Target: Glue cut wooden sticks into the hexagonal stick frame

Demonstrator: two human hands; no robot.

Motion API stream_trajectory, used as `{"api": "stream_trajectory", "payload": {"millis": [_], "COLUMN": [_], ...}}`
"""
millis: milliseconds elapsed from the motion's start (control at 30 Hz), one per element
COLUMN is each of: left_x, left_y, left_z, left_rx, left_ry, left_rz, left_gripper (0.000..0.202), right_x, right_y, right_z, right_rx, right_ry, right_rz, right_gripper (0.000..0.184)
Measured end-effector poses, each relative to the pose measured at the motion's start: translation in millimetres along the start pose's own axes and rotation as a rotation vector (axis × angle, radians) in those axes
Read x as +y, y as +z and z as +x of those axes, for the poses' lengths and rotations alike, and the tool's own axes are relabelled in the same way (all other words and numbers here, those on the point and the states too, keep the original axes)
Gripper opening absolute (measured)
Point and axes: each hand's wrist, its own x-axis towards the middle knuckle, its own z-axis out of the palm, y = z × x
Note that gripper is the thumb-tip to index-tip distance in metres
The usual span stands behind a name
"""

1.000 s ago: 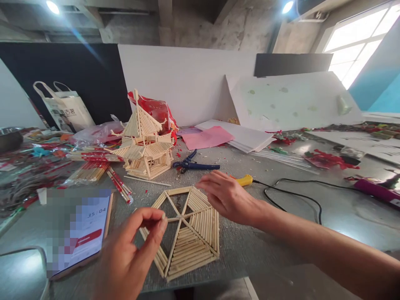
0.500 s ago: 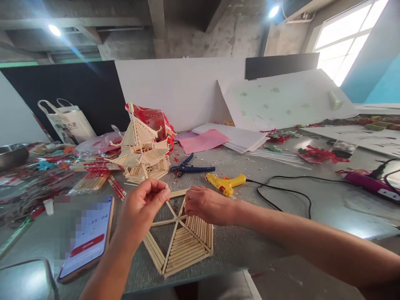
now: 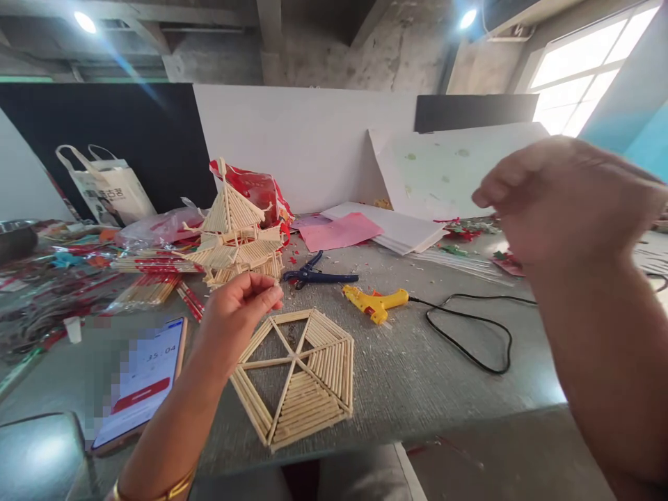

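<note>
A flat hexagonal panel of glued wooden sticks (image 3: pixel 297 376) lies on the grey table near its front edge. My left hand (image 3: pixel 237 309) hovers above the panel's left corner, fingers pinched together on something too small to name. My right hand (image 3: pixel 558 202) is raised high at the right, close to the camera and blurred, fingers curled in a loose fist. Behind the panel stands a tiered pagoda model of sticks (image 3: pixel 234 233). A yellow glue gun (image 3: pixel 374 303) lies just right of the panel, with its black cable (image 3: pixel 470 341) looping away.
A phone (image 3: pixel 140 383) with a timer lies at front left. Blue-handled pliers (image 3: pixel 318 275) rest behind the panel. Bundles of chopsticks (image 3: pixel 149 278), plastic bags, a tote bag (image 3: pixel 107 184), pink paper (image 3: pixel 339 231) and white boards crowd the back.
My right hand has left the stick panel and swung up to the right, close to the camera. My left hand stays pinched above the panel's left side. The view shifted slightly.
</note>
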Motion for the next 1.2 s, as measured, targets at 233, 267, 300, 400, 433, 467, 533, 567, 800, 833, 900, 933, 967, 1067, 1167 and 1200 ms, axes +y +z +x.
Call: {"api": "stream_trajectory", "payload": {"millis": [233,267,300,400,433,467,533,567,800,833,900,933,967,1067,1167,1200], "left_x": [4,5,5,5,3,1,-5,-9,-33,-35,-37,-38,-38,-37,-37,-37], "left_y": [13.4,14.3,14.9,16.8,17.7,18.8,21.3,22.4,19.8,18.5,16.5,16.0,15.8,16.7,17.7,17.8], "left_z": [15,18,21,27,28,29,29,28,27,27,28,28,29,29,28,28], "left_rx": [-0.007,-0.011,-0.015,-0.005,0.004,0.010,0.013,0.008,0.015,0.012,0.011,0.013,0.016,0.027,0.035,0.035], "left_ry": [-0.006,0.002,0.008,-0.002,-0.011,-0.021,-0.048,-0.063,-0.048,-0.045,-0.048,-0.053,-0.057,-0.070,-0.080,-0.077], "left_rz": [-0.036,-0.022,-0.014,-0.035,-0.055,-0.075,-0.102,-0.106,0.041,0.040,0.017,0.008,0.003,0.000,-0.006,-0.004], "left_gripper": [0.017,0.017,0.017,0.017,0.017,0.017,0.018,0.018,0.017,0.017,0.017,0.017,0.017,0.018,0.019,0.020], "right_x": [-19,-21,-23,-24,-23,-22,-18,-16,-2,-1,2,2,3,3,3,3], "right_y": [73,89,101,125,130,134,140,142,121,114,105,103,103,116,131,135], "right_z": [-79,-88,-95,-104,-106,-108,-113,-116,-86,-77,-64,-61,-61,-74,-90,-93], "right_rx": [-0.742,-0.857,-0.924,-1.039,-1.055,-1.061,-1.055,-1.047,-0.697,-0.622,-0.533,-0.535,-0.569,-0.797,-0.975,-1.007], "right_ry": [0.104,0.071,0.042,-0.056,-0.073,-0.082,-0.104,-0.118,0.109,0.170,0.253,0.272,0.265,0.102,-0.125,-0.192], "right_rz": [-0.040,-0.017,-0.023,-0.078,-0.106,-0.136,-0.181,-0.199,-0.256,-0.254,-0.219,-0.194,-0.165,-0.085,-0.145,-0.211], "right_gripper": [0.012,0.015,0.018,0.018,0.015,0.014,0.016,0.017,0.021,0.024,0.030,0.030,0.029,0.021,0.016,0.015]}}
